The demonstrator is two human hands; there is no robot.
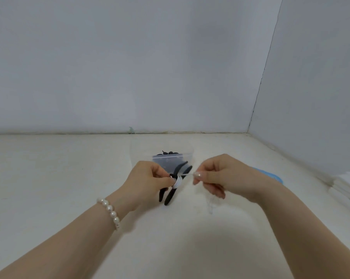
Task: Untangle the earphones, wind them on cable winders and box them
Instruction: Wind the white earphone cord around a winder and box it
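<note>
**Winding the white cable onto the black winder**

To wind well, we should keep the line taut and lay each turn snug beside the last at the winder's waist.

On the left, our left hand (150,178) pinches the black cable winder (173,190) at its middle, thumb pressed on the white coils (178,182) already wrapped there. The earphone cable (187,174) runs straight across to our right hand (214,176), where thumb and forefinger nip it, other fingers loosely curled. Slack cable dangles below that hand. Behind the winder lies a clear bag (168,158) holding more dark pieces; a blue object (270,175) peeks out past the right wrist.
</note>
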